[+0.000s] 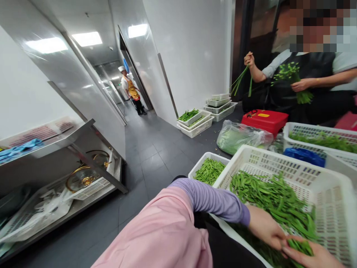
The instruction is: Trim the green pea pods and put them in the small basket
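My left hand (266, 226), below a purple cuff, is closed in a pinch at the fingertips of my right hand; what lies between its fingers is too small to make out. My right hand (318, 254) comes in from the lower right corner, closed around a few green snow peas (299, 246). Both hands are over the near side of a large white plastic basket (331, 190). Inside it lies a heap of flat green snow peas (267, 193). A smaller white basket (192, 173) of short green pod pieces (210, 170) adjoins it on the left.
A bagged green vegetable (237, 138) and a red box (264, 121) lie behind the baskets. Another person (306, 74) sits opposite, holding long green stems. Stacked baskets (195, 128) line the wall. A steel shelf (83, 137) stands left; someone in a yellow apron (131, 89) stands down the corridor.
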Demonstrator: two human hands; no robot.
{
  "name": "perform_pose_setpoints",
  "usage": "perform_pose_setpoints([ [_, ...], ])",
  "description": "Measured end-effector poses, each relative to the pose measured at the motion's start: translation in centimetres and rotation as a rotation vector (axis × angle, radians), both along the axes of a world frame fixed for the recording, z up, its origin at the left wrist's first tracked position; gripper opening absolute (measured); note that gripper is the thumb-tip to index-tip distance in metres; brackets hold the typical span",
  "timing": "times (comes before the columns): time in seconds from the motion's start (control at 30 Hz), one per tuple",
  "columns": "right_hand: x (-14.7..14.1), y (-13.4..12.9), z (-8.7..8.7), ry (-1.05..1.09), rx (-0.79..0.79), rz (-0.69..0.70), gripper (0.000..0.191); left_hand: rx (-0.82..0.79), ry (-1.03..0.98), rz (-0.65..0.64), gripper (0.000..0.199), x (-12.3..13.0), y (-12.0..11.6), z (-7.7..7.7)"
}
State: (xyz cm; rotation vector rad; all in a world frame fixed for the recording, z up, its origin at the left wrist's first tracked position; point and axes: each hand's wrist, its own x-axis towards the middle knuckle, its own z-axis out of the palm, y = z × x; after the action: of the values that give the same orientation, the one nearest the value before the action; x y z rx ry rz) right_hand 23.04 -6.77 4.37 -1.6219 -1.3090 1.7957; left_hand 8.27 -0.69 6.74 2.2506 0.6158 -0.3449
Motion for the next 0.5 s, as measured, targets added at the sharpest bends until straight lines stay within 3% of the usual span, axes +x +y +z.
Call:
perform_pose_setpoints([
  [0.1,0.1,-0.2,1.7,-0.046,0.258,-0.123,0.022,-0.259,-0.121,0.426,0.017,0.7,-0.4,-0.4],
  [0.17,0.0,-0.1,2.3,-0.183,0.434,-0.356,0.024,-0.386,-0.233,0.715,0.021,1.4,-1.2,-1.3],
  [0.23,0.2,0.5,2.2,-0.304,0.534,-0.571,0.024,-0.417,-0.234,0.819,0.023,1.9,-1.9,-2.4],
  [0.3,1.2,1.4,1.8,-0.242,0.544,-0.79,0.022,-0.286,-0.094,0.743,0.022,1.4,-2.0,-3.7],
  [0.4,4.4,2.3,1.7,0.165,0.491,-1.2,0.016,0.149,0.177,0.423,0.016,-0.9,-0.5,-5.2],
  [0.43,5.7,2.5,1.8,0.324,0.434,-1.268,0.013,0.275,0.264,0.358,0.024,-1.7,0.4,-5.5],
  [0.5,7.6,2.7,2.2,0.57,0.272,-1.277,0.006,0.465,0.32,0.259,0.039,-2.8,2.2,-6.0],
])
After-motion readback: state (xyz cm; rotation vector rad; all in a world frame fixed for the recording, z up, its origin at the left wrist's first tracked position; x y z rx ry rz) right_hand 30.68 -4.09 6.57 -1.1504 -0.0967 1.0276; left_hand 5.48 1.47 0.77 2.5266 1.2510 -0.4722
